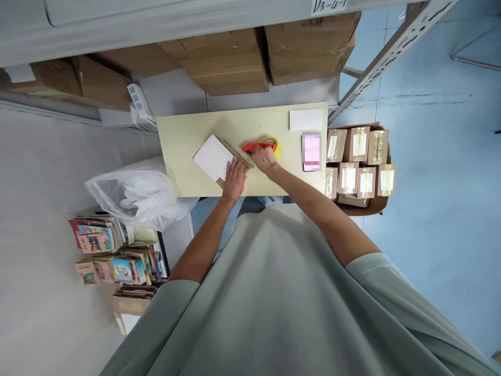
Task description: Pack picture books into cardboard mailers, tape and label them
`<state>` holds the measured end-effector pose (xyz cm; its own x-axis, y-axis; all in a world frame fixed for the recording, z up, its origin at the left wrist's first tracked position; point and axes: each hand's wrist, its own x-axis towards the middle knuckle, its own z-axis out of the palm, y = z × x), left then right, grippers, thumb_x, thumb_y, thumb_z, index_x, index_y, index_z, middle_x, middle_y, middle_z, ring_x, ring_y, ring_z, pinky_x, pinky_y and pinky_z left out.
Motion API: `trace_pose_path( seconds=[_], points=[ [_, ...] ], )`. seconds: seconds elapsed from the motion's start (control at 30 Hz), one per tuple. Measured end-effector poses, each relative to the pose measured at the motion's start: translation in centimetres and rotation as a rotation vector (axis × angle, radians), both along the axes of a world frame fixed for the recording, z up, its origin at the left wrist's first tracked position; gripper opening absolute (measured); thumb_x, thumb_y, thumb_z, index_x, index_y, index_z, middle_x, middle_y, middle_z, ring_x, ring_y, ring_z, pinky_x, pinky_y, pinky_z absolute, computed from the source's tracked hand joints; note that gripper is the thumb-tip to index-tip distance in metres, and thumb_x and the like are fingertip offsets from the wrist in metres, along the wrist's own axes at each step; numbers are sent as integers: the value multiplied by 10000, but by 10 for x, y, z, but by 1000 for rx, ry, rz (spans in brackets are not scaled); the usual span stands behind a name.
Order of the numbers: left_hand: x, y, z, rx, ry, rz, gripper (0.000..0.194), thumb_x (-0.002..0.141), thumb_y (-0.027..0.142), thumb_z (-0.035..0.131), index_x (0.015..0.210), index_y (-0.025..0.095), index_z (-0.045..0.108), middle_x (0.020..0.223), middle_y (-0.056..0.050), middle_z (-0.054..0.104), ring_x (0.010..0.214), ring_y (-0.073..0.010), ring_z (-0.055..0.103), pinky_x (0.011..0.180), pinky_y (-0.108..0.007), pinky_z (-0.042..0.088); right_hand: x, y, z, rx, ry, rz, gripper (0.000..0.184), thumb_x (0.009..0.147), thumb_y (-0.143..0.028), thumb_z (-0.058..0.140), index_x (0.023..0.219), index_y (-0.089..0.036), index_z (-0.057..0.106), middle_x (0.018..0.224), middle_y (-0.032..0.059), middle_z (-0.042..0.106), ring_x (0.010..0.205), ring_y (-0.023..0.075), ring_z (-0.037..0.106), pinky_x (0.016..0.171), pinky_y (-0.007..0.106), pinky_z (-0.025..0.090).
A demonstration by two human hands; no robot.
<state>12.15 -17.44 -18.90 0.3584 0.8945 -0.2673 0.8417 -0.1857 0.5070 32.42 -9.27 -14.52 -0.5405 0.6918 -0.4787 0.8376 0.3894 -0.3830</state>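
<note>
My right hand (264, 159) is closed around a red tape dispenser (256, 146) just above the table. A yellow-rimmed roll of tape (277, 146) sits at its right end. To the left, a small cardboard box (248, 162) lies at an angle, with a white sheet or panel (213, 158) covering much of what shows of it. My left hand (235, 179) lies on the box's near right corner, fingers stretched out over the cardboard. The tip of the dispenser is close to the box's right edge; I cannot tell whether they touch.
On the cream table (182, 136) lie a white card stack (305, 119) and a phone (311, 151). A carton of small taped boxes (358, 161) stands right. Left are a plastic bag (136, 190), books (121, 266) and a power strip (140, 101). Shelved boxes (227, 60) stand behind.
</note>
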Motion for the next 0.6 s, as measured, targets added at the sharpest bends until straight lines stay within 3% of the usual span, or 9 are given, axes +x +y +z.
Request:
trace_pose_path(
  seconds=[0.07,0.17,0.27,0.37,0.47,0.6],
  points=[
    [0,0,1,18,4,-4,477,1041,158,554,1512,80,560,1719,-262,548,1779,-335,236,1476,-660,96,-4,12,6,13,-85,-111,578,1057,-96,292,1427,7,724,1371,339,734,1211,395,722,942,556,572],
    [2,-2,5,56,-2,-18,503,1013,160,570,1512,104,571,1735,-262,530,1773,-342,258,1472,-669,136,-2,25,19,14,-89,-171,583,1072,-120,289,1447,-6,720,1384,337,731,1202,397,726,946,551,559],
    [8,-4,10,90,-32,-19,519,1016,280,643,1503,113,581,1720,-274,540,1759,-395,284,1452,-707,162,4,23,35,32,-73,-255,563,1146,-249,285,1422,2,707,1319,354,749,1178,414,750,937,534,571],
    [16,-5,19,134,-110,61,593,1050,411,638,1554,114,539,1683,-281,572,1728,-417,354,1432,-713,217,6,9,56,56,-94,-355,579,1195,-422,329,1369,-6,691,1212,336,786,1157,398,783,934,463,589],
    [19,3,40,184,-215,119,567,1103,410,536,1606,152,495,1669,-265,585,1691,-373,430,1413,-668,312,5,-4,83,41,-120,-441,603,1201,-523,356,1350,-33,674,1188,322,804,1149,384,806,908,409,589],
    [13,33,89,357,-314,89,492,1132,368,482,1587,194,547,1603,-225,645,1694,-352,424,1433,-662,284,-5,-8,136,75,-137,-549,616,1193,-604,347,1363,-91,642,1174,293,819,1092,396,820,858,403,583]
  ],
)
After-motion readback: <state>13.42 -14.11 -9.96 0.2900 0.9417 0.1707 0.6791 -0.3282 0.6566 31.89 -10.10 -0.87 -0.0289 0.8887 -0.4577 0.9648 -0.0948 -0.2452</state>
